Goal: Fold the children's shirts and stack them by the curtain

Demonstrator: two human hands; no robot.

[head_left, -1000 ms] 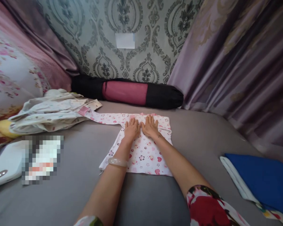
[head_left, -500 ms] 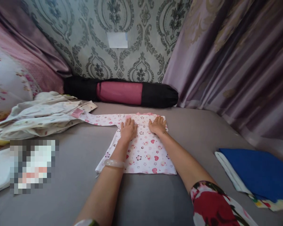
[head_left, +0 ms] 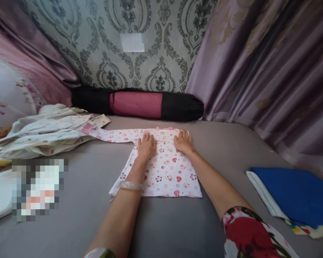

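A small white garment printed with hearts and flowers lies flat on the grey bed surface. One sleeve stretches out to the left. My left hand rests flat on the garment's upper middle, fingers spread, with a pale bangle on that wrist. My right hand lies flat near the garment's upper right corner, fingers stretched out. Neither hand holds anything.
A heap of pale printed clothes lies at the left. A black and pink rolled mat bag sits against the patterned wall. Folded blue cloth on white cloth lies at the right. Purple curtains hang on the right side.
My two hands started side by side at the garment's middle. The right hand has slid to the right along the top; the left hand has stayed almost in place.
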